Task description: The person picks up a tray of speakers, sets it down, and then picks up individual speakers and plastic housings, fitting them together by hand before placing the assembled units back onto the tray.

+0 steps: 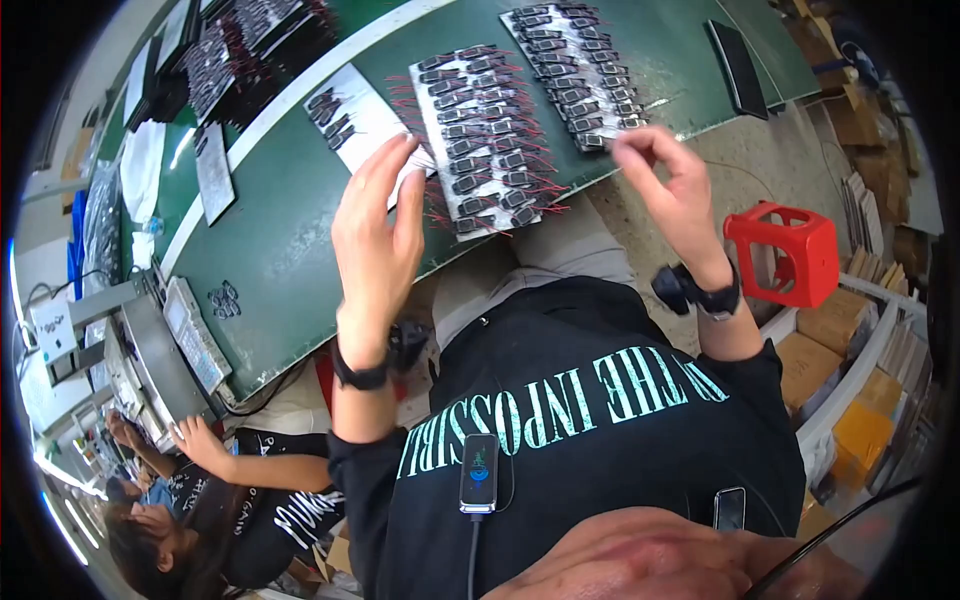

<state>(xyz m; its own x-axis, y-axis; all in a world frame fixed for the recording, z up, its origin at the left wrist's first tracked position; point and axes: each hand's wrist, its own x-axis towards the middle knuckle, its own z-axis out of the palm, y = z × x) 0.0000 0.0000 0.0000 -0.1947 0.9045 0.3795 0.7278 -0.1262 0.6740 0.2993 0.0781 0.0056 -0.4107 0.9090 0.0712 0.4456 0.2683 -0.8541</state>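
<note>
Green table (290,230) bearing white sheets of small black parts (485,135), red stool (785,252) beside, left hand (378,235) spread open, right hand (670,185) fingertips pinched together, whether on anything unclear.

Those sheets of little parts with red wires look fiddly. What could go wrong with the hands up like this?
The middle sheet of parts juts over the green table's edge, so the left hand beside it might nudge it off. Its red wires stick out loosely and could snag fingers. The right hand hovers near another sheet.

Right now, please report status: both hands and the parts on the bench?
Left hand open, raised over white sheet. Right hand fingers pinched, content unclear. Middle sheet of small black components lies between them. Nothing blocking.
</note>
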